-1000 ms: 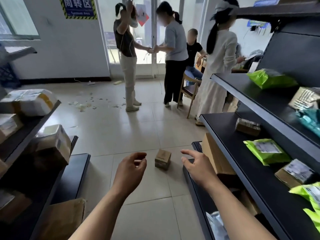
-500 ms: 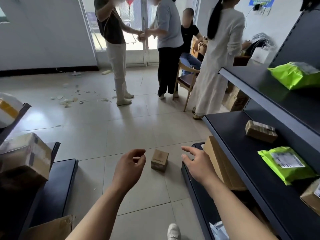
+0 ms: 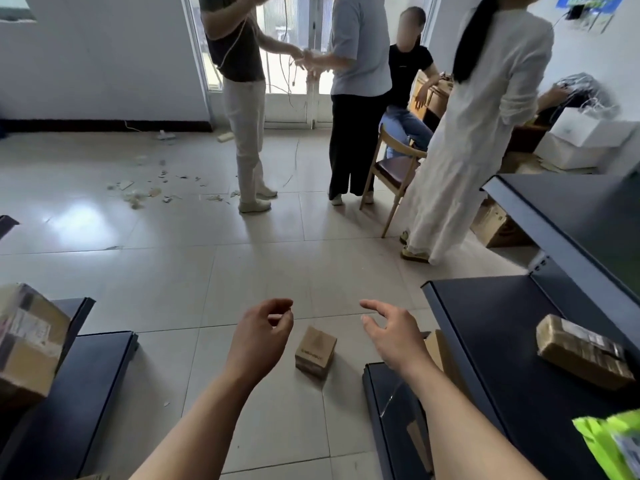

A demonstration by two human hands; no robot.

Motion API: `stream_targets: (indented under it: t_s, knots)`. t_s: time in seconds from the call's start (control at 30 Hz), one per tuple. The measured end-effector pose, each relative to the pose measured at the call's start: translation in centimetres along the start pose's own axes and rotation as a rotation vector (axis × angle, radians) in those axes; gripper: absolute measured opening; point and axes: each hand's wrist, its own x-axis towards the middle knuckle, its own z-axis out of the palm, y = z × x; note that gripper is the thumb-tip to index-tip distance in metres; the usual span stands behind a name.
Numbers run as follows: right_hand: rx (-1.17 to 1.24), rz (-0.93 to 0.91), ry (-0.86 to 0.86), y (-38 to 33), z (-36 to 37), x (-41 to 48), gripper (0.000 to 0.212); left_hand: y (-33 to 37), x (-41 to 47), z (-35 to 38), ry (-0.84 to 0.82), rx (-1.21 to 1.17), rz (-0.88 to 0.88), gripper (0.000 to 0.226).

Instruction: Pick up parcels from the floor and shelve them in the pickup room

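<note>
- Here, the left hand (image 3: pixel 263 337) is held loosely curled, thumb and forefinger nearly meeting; nothing is gripped.
- The right hand (image 3: pixel 391 337) is spread open, fingers forward; nothing is touched.
- One small cardboard box (image 3: pixel 316 351) is seen on the floor (image 3: pixel 207 289), between the two hands and apart from both.
- Two parcels are laid on the right shelf (image 3: pixel 491 323): a brown taped parcel (image 3: pixel 585 351) and a green bag (image 3: pixel 613 445).
- One taped carton (image 3: pixel 27 341) is seen at the left shelf (image 3: pixel 69 382).
- Four people (image 3: pixel 467 133) are gathered at the far end, one seated on a wooden chair (image 3: pixel 394 168).
</note>
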Motion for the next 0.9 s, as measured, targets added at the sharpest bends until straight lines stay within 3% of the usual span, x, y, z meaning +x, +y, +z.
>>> stream_targets:
  t_s: [0.6,0.9]
  knots:
    - [-0.005,0.193,0.033,7.5,8.9,16.3,0.034,-8.5,19.6,6.6,-0.22,0.072,-0.081,0.023]
    - [-0.033,0.253,0.048,17.7,17.1,23.1,0.033,-18.4,26.3,13.2,-0.282,0.089,-0.121,0.021]
